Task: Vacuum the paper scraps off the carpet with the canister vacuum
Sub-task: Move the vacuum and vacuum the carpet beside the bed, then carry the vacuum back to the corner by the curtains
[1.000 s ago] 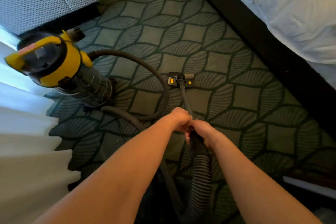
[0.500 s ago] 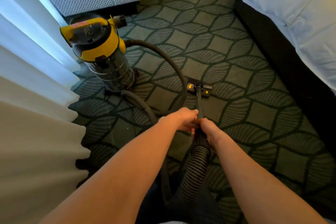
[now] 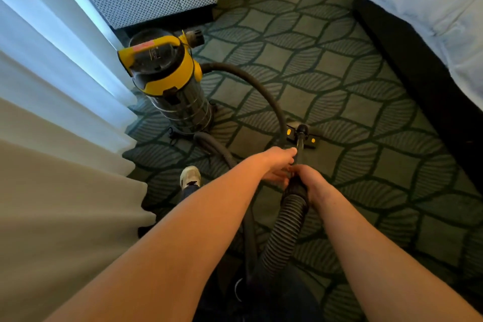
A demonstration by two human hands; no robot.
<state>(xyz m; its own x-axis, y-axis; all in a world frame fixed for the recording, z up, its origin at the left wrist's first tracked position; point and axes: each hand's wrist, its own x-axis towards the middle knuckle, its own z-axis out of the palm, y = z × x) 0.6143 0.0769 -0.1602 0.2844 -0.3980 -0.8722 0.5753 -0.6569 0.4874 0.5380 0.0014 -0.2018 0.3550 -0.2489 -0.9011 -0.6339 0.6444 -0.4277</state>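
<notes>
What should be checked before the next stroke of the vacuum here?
1. Grip: left hand on the wand, right hand on the hose end: ok.
2. Floor head flat on the carpet: ok.
3. Hose slack: a loop lies right beside the floor head's left end and could snag: not ok.
4. Canister upright, close to the curtain: ok.
5. Any paper scraps ahead of the floor head: none visible, so cannot tell.
</notes>
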